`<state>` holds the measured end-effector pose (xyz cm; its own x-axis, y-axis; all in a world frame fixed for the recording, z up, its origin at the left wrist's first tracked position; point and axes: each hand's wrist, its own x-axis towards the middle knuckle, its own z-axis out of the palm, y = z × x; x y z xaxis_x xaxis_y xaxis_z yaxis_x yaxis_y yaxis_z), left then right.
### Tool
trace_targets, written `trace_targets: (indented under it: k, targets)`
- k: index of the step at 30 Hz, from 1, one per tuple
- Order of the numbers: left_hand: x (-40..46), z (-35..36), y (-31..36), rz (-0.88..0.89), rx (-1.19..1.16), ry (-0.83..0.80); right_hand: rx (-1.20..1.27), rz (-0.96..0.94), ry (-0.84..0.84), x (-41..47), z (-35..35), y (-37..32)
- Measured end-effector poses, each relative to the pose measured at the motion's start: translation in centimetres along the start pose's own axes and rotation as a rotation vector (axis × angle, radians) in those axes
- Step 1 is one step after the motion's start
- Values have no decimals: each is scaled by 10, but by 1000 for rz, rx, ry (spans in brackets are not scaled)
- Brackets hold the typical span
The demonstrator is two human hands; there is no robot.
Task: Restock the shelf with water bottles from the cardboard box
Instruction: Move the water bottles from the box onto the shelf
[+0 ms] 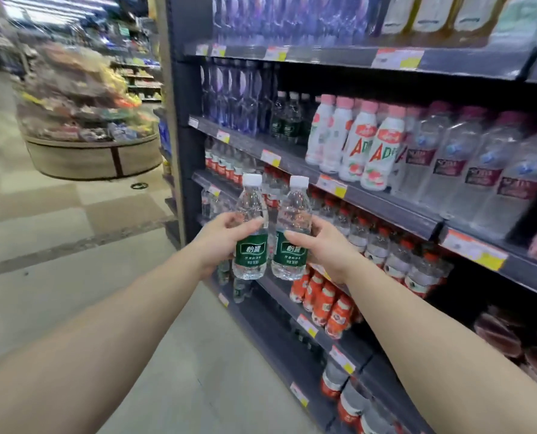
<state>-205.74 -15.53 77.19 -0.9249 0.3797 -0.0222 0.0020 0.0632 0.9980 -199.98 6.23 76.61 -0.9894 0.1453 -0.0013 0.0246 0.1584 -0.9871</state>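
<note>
The left hand [220, 238] and right hand [318, 245] each wrap curled fingers around an upright green-labelled water bottle [250, 228], [292, 230], caps above the fingers. Matching green-labelled bottles on the shelf [287, 125] stand up and beyond both hands, nearer the right.

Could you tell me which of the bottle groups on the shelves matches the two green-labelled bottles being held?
The small green-labelled bottles on the second shelf from the top, just left of the pink-capped white bottles; the rest have purple, maroon or red labels.

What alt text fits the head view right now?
Each hand, left hand and right hand, holds one upright green-labelled water bottle before a drinks shelf of bottled drinks.
</note>
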Motion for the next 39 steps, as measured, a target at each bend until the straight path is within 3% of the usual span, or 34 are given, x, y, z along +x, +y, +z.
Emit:
trace_targets:
  k: [4,11,16,20,29,39]
  targets:
    - [94,-24,7,-1,-45,92,24,4,16,89,2,-21]
    - [236,-55,34,51,-89,98,-59,-99,101,224,-9,-67]
    - [340,-68,70,158,-124,-15,-134,-213,251,309,-15,-91]
    - [427,-76,92,211,-172,-173,-215,-246,463,363,-12,-107]
    - [567,-102,114,250,-41,-448,-302,-40,991,451,-26,-106]
    - [617,-87,108,246,-91,-582,-439,124,1011,479,-40,-87]
